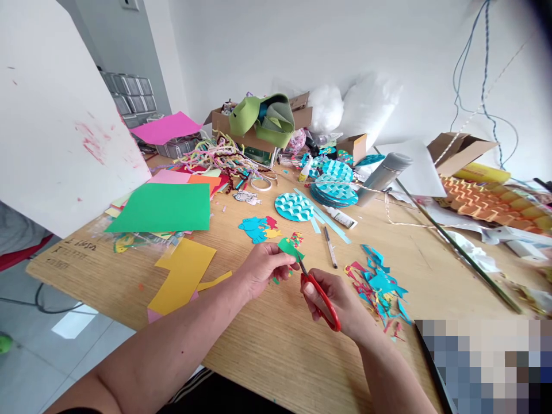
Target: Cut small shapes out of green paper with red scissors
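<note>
Wall point(241, 52): white, blue cords point(486, 57) hanging at right
Cardboard box point(221, 123): green felt article point(246, 118) on top
Green stick point(469, 257): 1, slanting across the right side

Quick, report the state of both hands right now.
Left hand: closed, pinching a small piece of green paper.
Right hand: closed around red-handled scissors, blades at the paper.

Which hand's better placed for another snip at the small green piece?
Right, probably. The right hand holds the red scissors, blades at the green paper. The left hand pinches that paper, so seems better placed to steady it.
</note>
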Demonstrator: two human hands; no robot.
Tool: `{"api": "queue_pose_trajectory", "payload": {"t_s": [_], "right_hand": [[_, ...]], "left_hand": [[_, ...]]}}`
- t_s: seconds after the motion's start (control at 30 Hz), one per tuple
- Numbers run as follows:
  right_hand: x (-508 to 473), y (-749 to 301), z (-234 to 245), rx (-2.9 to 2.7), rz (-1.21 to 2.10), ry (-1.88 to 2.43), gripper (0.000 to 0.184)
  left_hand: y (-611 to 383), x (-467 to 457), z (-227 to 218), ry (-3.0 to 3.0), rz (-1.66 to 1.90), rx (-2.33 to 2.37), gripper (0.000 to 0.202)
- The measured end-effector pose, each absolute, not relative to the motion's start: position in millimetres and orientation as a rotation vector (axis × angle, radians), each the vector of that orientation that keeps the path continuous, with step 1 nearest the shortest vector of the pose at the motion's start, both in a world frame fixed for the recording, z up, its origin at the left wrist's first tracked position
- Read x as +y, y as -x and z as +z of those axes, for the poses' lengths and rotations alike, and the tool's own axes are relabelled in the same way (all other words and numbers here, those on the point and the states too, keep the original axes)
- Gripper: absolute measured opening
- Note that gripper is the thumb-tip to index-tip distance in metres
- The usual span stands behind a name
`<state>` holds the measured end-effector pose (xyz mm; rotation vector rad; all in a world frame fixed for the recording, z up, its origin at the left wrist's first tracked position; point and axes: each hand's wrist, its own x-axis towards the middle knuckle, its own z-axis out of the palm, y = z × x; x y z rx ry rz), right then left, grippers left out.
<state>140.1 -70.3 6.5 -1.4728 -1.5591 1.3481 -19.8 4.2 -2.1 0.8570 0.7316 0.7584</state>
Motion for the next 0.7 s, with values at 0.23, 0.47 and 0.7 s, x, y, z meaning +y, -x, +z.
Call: {"api": "queue_pose_trajectory", "payload": {"t_s": [0.23, 0.47, 0.7], "right_hand": [[-68.9, -139.6, 6.7, -1.566, 1.347, 1.474, 0.049], [-69.6, -138.8, 9.5, -1.56, 1.378, 1.463, 0.05], [-69.8, -139.3, 8.9, -1.553, 1.384, 1.456, 0.046]], "left_hand": [[19.8, 4.6, -1.1, -0.852, 0.774, 0.745, 0.018], [20.6, 6.9, -3.8, -0.914, 0.755, 0.755, 0.018], [20.8, 6.5, -1.8, -0.909, 0.748, 0.759, 0.017]]}}
